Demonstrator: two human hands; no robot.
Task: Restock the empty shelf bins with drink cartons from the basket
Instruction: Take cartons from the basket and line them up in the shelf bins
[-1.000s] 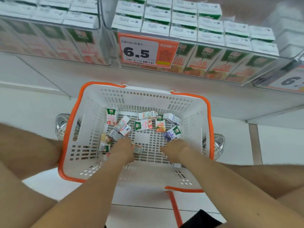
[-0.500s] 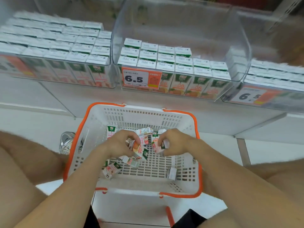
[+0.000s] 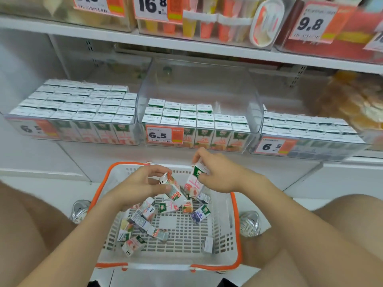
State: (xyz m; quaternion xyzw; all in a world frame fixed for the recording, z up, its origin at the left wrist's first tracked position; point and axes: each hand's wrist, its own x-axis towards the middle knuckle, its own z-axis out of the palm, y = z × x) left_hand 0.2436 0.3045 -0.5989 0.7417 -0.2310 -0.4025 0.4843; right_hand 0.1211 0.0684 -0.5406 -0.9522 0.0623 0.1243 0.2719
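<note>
Middle bin [image 3: 196, 83] at 12 o'clock, back rows vacant. Basket [image 3: 236, 235] at 6 o'clock, loose cartons [image 3: 157, 234] inside. Above it, your left hand [image 3: 135, 186] fingers pinch the red carton [image 3: 176, 192]; your right hand [image 3: 219, 176] fingers pinch the pink carton [image 3: 193, 181]. Likely light, stiff, dentable: grip the flat sides.

Basket [image 3: 236, 224] on floor [image 3: 62, 189], bins [image 3: 199, 83] on shelf [image 3: 93, 155]

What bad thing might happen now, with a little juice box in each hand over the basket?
The right hand only pinches its pink carton and the left hand holds a tilted carton, so either might slip and fall into the basket. The loose cartons are mixed kinds, pink, orange and purple, and the half-empty middle bin shows orange fronts, so a pink one could end up in the wrong bin.
</note>
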